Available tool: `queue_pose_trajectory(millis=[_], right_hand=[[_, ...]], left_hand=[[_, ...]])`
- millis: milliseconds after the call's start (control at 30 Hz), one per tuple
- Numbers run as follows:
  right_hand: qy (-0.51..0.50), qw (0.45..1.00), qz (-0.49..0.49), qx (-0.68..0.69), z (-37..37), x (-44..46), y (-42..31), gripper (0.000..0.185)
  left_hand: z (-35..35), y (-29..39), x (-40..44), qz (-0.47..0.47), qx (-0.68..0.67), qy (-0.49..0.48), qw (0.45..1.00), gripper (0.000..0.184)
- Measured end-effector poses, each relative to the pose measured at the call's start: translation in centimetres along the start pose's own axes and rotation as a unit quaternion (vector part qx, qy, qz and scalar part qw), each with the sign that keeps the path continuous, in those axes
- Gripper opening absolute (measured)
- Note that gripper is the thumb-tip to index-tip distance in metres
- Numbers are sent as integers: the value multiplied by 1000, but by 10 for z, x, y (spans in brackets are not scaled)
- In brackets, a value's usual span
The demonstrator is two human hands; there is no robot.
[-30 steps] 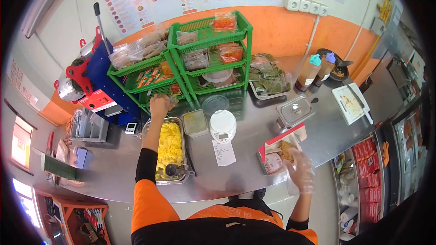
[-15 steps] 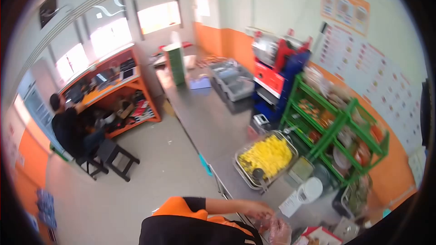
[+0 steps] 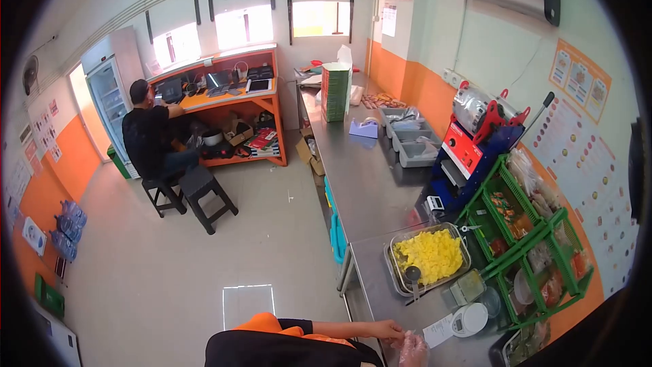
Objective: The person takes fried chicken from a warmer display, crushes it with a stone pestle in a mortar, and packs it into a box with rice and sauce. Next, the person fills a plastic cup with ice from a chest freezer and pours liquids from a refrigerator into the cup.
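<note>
My left hand (image 3: 388, 331), bare, is closed at the front edge of the metal counter, its fingertips on something I cannot make out. Touching or nearly touching it is my right hand (image 3: 413, 351) in a clear plastic glove, cut off by the lower frame edge, its fingers not distinct. To their right lie a paper slip (image 3: 438, 331) and a round white scale (image 3: 470, 319). Above them stands a metal tray of yellow food (image 3: 429, 255) with a dark scoop (image 3: 413, 274) at its near side. A lidded container (image 3: 467, 287) sits beside the tray.
Green racks (image 3: 536, 258) with packets stand on the right, below a red and blue machine (image 3: 468, 149). Grey bins (image 3: 413, 146) and a tape dispenser (image 3: 364, 128) are farther along the counter. A person (image 3: 151, 129) sits at an orange desk (image 3: 234, 98), beside a black stool (image 3: 202, 187).
The view has swung left toward the desk. My left hand has left the green rack and come to my gloved right hand. The open food box beside my right hand is out of view.
</note>
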State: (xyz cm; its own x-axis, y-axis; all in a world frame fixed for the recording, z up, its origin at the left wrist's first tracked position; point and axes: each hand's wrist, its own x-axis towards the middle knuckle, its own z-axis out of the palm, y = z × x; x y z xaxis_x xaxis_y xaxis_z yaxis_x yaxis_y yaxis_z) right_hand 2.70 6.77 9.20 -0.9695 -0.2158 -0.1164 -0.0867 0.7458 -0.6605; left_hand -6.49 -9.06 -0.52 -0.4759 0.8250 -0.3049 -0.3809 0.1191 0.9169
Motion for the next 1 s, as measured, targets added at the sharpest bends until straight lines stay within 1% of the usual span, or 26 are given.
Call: queue_pose_trajectory(millis=[33,100,133,167,233,300,400,500,533,600,700,800,867,900,1000], right_hand=[[20,997,-37,-64,2,-3,4,47],[62,974,-110,-190,2,-8,2,50],[45,996,-17,-77,-5,-9,-8,50],[27,999,8,-35,-8,-6,-11,48],[-9,999,36,3,-11,-4,-9,45],[-28,999,44,15,-12,-3,-6,42],[-47,997,52,26,-12,-3,-4,38],[-52,997,57,28,-11,-4,-2,34],[-51,997,57,25,-11,-5,-2,33],[-37,998,49,14,-10,-7,0,31],[13,999,23,-38,-3,-11,3,27],[68,993,17,-95,3,-14,8,24],[94,988,32,-120,4,-14,13,22],[100,985,44,-131,2,-12,16,22],[101,977,78,-173,3,-7,27,20]], left_hand=[[5,2,-2,11,-3,16,1000,25],[12,6,-6,31,-10,47,998,23],[13,7,-7,31,-5,45,998,23],[13,8,-8,33,0,43,999,22],[13,4,-5,33,6,39,999,22],[14,0,-3,30,5,32,999,22],[10,0,-2,-30,0,10,1000,25],[12,0,-1,-37,-12,14,999,27],[12,-3,1,-30,-33,-2,999,27],[14,-4,1,-17,-75,-34,996,27],[16,4,-2,-26,-71,-61,995,26],[16,-12,10,-7,9,-12,1000,27],[16,-21,15,70,41,39,996,28],[17,-19,13,108,57,64,990,29],[14,-6,1,131,224,192,947,34]])
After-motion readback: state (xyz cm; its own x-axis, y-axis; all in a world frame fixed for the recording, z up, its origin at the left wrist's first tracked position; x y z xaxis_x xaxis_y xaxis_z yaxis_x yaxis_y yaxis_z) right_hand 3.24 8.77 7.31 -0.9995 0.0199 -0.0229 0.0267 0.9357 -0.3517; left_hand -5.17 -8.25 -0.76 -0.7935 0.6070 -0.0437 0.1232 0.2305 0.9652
